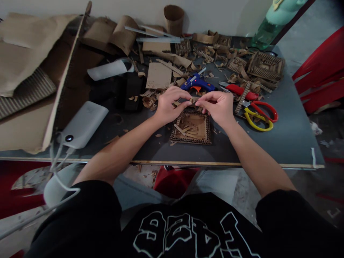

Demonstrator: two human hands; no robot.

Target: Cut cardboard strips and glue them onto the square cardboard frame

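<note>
My left hand (173,104) and my right hand (217,105) meet above the far edge of a small square cardboard tray (177,139). Thumb and forefinger of each hand pinch a small piece of cardboard (192,101), partly hidden by the fingertips. The tray has walls of stacked corrugated strips, and loose cardboard strips (189,130) lie inside it. Just beyond my hands rests a blue glue gun (199,83) with an orange trigger. To the right of my right hand are scissors (260,114) with red and yellow handles and a red-handled cutter (242,91).
A grey power bank (86,123) with a cable lies left, near a dark phone (131,92). Large cardboard sheets (24,71) fill the far left. Corrugated pieces (264,68), scraps, glue sticks (161,39) and a green bottle (271,30) stand or lie along the back.
</note>
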